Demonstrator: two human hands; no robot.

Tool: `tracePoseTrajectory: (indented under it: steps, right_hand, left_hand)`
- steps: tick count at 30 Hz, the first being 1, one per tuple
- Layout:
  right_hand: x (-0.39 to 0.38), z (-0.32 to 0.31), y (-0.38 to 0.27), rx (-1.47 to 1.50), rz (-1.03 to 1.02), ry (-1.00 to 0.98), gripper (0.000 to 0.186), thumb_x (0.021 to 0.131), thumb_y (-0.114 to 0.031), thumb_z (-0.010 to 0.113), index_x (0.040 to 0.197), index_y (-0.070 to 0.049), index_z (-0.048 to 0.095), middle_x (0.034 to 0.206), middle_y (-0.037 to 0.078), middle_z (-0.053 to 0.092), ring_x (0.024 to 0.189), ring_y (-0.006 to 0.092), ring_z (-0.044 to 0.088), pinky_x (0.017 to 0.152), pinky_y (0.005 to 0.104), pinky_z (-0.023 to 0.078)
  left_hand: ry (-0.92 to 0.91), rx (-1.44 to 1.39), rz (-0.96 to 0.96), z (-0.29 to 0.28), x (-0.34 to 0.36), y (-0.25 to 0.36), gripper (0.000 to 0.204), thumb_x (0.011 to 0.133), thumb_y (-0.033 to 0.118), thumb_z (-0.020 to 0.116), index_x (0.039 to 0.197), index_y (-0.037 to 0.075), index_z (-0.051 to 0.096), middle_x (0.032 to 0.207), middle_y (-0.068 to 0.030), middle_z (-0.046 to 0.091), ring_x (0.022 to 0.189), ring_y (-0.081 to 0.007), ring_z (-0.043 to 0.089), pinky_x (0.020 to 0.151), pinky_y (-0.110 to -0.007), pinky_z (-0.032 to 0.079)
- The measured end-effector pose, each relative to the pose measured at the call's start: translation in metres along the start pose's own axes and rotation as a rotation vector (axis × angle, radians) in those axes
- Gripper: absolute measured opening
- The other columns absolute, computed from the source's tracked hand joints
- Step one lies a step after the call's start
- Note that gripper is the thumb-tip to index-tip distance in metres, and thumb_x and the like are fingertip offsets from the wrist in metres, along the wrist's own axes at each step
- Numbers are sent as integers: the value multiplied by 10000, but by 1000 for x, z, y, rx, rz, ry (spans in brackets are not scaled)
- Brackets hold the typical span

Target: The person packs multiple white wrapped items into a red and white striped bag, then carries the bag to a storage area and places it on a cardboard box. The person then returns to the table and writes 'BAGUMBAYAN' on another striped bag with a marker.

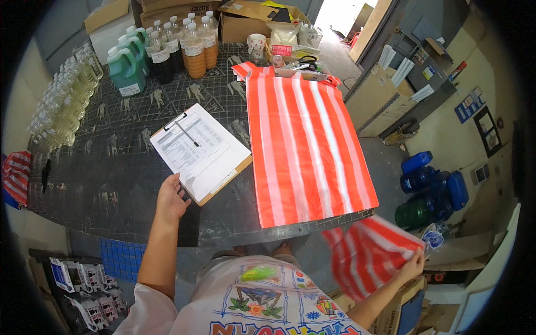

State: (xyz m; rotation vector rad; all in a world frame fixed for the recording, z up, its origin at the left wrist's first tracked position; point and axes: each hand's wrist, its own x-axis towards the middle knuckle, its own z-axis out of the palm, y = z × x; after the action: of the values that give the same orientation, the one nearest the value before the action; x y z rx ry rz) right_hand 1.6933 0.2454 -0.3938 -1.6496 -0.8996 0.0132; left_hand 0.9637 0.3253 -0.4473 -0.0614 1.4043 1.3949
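Observation:
My right hand [412,264] is closed on a corner of a red-and-white striped plastic bag [368,254], which hangs off the table's near right side, slightly blurred. On the table lies a flat stack of similar striped bags [307,151], its handles toward the far side. To its left rests a clipboard [242,166] with printed sheets [195,148] and a pen [187,134] lying across them. My left hand [174,196] is at the clipboard's near left edge, fingers apart and holding nothing; whether they touch the board I cannot tell.
Green jugs [127,75], bottles of orange liquid [194,56] and dark bottles [161,62] stand at the back of the dark table [100,190]. Rows of clear bottles [64,106] line its left. Scissors [307,60] and a cup [256,42] sit beyond the bags. Blue containers [416,177] stand right.

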Motion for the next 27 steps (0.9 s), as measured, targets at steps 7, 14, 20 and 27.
tracePoseTrajectory:
  steps: [7,14,20,27]
  right_hand:
    - [-6,13,19,365,485,-238,154,950,-98,724,858,22,698,800,16,657,709,102,563,654,280,493]
    - [13,24,-25,464,414,-284,60,897,-39,757,920,6,725,879,30,696,794,119,623,744,264,505]
    - [21,16,-45,556,372,-345,56,889,-11,747,937,-17,719,843,7,695,754,84,617,709,238,493]
    - [50,-7,-40,661,429,-160,46,918,-38,710,882,-32,681,806,-12,660,709,75,568,665,239,466]
  left_hand:
    - [111,-105,-59,22,3,-3,824,918,439,586,1544,-16,304,1562,-124,369,1456,-268,312,1210,-585,90]
    - [84,-227,-214,15,59,6,637,860,464,624,1355,70,546,1399,-71,557,1316,-276,507,1150,-554,274]
    - [16,-316,-4,19,105,8,483,960,79,552,1433,16,481,1412,-206,569,1269,-364,594,1066,-534,485]
    - [252,2,850,107,37,31,496,947,-80,554,1423,37,477,1305,-197,601,1152,-312,634,957,-439,549]
